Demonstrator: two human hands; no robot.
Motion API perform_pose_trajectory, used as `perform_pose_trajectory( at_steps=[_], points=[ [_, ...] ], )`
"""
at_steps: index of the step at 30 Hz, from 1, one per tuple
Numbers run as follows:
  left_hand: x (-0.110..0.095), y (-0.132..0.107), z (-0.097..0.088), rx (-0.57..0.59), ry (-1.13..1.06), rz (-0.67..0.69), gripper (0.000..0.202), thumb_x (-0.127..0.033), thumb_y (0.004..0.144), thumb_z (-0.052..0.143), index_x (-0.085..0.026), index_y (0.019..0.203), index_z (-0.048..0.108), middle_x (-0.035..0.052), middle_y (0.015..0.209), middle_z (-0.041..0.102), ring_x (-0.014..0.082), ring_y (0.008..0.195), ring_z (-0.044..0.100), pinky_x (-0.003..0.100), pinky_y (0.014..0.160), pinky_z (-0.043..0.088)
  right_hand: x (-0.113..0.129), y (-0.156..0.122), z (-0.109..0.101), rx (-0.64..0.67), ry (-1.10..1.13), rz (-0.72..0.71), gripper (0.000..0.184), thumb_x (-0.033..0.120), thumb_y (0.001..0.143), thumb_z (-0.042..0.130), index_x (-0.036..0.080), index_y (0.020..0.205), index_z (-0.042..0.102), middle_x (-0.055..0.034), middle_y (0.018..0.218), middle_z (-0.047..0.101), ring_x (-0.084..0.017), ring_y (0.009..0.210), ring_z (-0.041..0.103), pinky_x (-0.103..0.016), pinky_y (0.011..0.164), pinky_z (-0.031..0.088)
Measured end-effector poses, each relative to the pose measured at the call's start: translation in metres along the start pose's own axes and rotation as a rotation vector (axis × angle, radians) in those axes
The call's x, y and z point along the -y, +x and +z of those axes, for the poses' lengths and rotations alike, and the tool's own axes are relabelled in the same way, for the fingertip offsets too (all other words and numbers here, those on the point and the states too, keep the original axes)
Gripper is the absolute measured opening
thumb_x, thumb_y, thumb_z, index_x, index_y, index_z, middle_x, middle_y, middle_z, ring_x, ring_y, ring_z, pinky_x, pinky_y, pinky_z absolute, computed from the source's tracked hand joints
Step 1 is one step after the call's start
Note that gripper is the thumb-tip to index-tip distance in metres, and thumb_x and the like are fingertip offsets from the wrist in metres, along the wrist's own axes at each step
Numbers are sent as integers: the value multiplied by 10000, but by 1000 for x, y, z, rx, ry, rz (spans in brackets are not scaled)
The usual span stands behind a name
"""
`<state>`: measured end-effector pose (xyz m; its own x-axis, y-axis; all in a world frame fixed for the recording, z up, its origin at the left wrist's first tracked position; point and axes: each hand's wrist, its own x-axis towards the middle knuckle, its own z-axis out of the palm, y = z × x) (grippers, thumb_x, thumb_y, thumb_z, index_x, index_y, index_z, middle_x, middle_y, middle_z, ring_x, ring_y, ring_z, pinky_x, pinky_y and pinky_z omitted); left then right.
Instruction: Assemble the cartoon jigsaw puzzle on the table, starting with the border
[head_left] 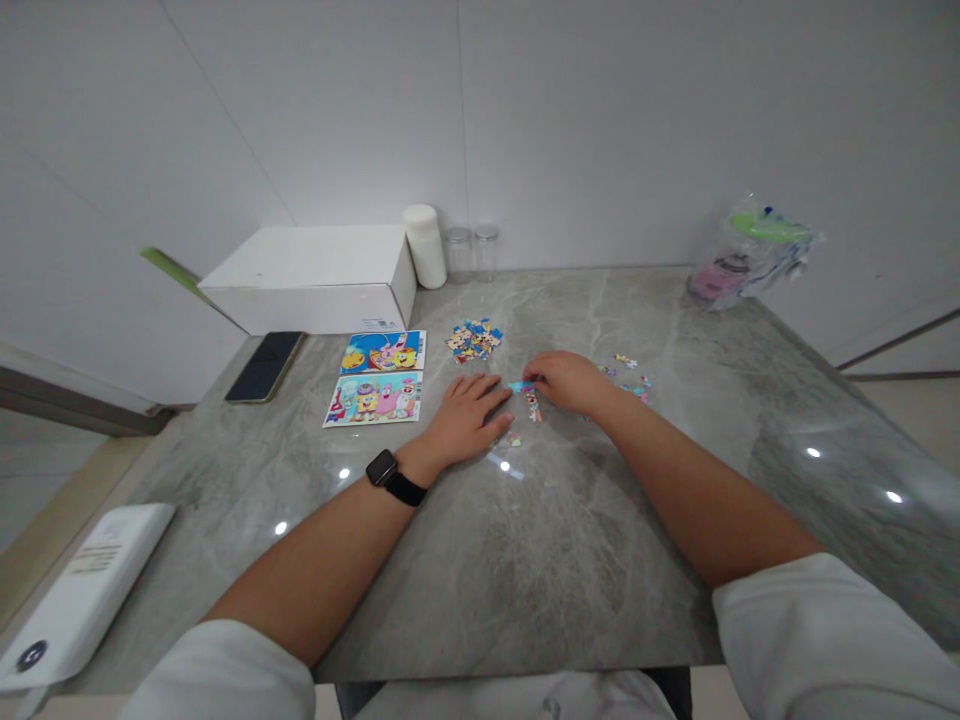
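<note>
My left hand [471, 418] lies on the grey table with its fingers spread, a fingertip beside a small joined strip of jigsaw puzzle pieces [533, 404]. At the top of that strip, my right hand [562, 380] has its fingers pinched on a light blue puzzle piece [519, 387]. One loose piece [514, 439] lies just below the left fingertips. Several more loose pieces [641, 388] are scattered to the right, partly hidden by my right hand. Beyond my hands sits a heap of puzzle pieces [474, 340]. Two cartoon picture cards [375, 399] lie left of it.
A white box [307, 275], a white bottle [425, 248] and two clear glasses [486, 254] stand along the wall. A phone [265, 367] lies at the left, with a white device [90, 590] nearer me. A plastic bag [750, 255] sits at the far right corner.
</note>
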<state>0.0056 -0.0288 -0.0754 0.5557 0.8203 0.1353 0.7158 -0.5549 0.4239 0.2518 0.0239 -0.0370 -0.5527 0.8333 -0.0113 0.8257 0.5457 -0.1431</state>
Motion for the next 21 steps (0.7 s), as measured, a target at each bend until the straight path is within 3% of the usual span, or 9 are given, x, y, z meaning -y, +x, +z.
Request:
perform_pose_trajectory(
  at_steps=[8,21],
  points=[
    [0,1,-1,22,41,1,523,-524,1064,483,-272,1507,604,94,1660,480,333,1554,391,582,1308,214,2,0,-6,79,-34,6,251,224,971,611,243,1129,806,-82,1142,769,-233,1047,692,-299,861,463],
    [2,1,1,6,36,10,520,-530,1061,488,-287,1506,602,85,1657,486,327,1553,391,583,1307,214,4,-1,-7,74,-35,-12,249,227,969,625,250,1120,822,-78,1136,777,-229,1041,697,-291,853,465]
  ],
)
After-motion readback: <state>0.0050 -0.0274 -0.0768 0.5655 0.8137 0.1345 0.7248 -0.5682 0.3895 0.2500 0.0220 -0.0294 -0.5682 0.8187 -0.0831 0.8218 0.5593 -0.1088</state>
